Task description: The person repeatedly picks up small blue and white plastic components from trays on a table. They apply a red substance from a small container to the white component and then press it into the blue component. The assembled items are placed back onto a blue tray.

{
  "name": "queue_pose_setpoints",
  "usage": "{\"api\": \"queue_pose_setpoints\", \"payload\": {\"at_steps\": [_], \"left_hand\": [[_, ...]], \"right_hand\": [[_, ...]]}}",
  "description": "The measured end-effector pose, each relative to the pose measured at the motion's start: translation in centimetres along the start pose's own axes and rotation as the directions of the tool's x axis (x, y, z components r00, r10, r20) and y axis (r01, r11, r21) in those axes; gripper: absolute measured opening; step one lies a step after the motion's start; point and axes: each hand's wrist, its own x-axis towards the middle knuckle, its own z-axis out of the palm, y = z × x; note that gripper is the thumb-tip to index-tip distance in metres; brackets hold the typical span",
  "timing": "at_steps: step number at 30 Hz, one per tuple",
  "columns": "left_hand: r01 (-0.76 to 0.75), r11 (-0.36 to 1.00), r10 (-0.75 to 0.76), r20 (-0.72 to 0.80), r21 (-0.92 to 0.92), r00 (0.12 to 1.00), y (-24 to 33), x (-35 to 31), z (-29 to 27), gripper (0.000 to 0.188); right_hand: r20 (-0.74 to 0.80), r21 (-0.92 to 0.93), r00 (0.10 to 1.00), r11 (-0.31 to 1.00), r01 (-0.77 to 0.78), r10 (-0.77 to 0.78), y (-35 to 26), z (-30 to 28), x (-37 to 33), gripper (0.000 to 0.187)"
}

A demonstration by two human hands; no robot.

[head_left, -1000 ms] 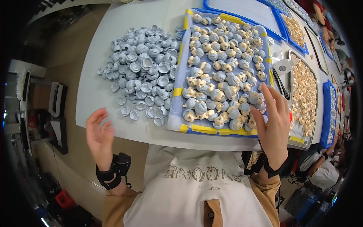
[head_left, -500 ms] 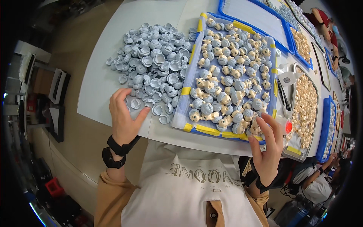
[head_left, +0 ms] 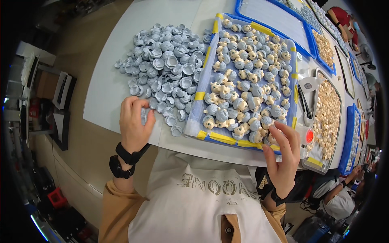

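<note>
My left hand (head_left: 135, 127) is at the near edge of a heap of grey-blue hollow hair shells (head_left: 162, 60) on the table. Its thumb and fingers close round one grey-blue hair shell (head_left: 144, 116). My right hand (head_left: 285, 156) hovers at the near right corner of a blue-rimmed tray (head_left: 221, 139), thumb and fingers apart. Small doll heads (head_left: 243, 106), cream-faced with grey-blue hair, lie in rows across the tray. The fingertips are close to the doll heads in that corner; whether they touch one I cannot tell.
Right of the tray stand a bottle with a red cap (head_left: 309, 136), black tweezers (head_left: 304, 101) and a clear tray of cream-coloured pieces (head_left: 327, 117). A blue-rimmed tray (head_left: 271, 20) lies beyond. Other people work along the table at the right.
My left hand has moved slightly right and its thumb and fingers have closed in round a hair shell. A few shells at the heap's near edge have shifted. My right hand has barely moved.
</note>
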Motion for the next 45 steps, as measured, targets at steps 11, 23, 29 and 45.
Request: {"api": "queue_pose_setpoints", "payload": {"at_steps": [11, 23, 29, 45], "left_hand": [[-0.022, 0.998, 0.025, -0.061, 0.062, 0.998, 0.9, -0.4, 0.4, 0.012], [0.079, 0.993, -0.091, -0.138, -0.088, 0.986, -2.4, -1.5, 0.3, 0.020], [0.064, 0.998, -0.066, -0.161, -0.020, 0.985, -2.1, -1.5, 0.5, 0.023], [0.798, -0.603, 0.519, 0.752, -0.014, 0.405, 8.0, -0.1, -2.5, 0.024]], "right_hand": [[-0.140, 0.020, 0.987, 0.996, 0.084, -0.080, 1.3, -0.3, -0.7, 0.034], [-0.192, 0.049, 0.980, 0.997, 0.059, -0.049, 2.3, -1.3, -3.5, 0.033], [-0.203, 0.063, 0.979, 0.998, 0.025, -0.012, 3.3, -1.3, -4.4, 0.033], [-0.370, -0.142, 0.767, 0.784, -0.604, 0.524, 18.7, -10.1, -9.8, 0.027]]}}
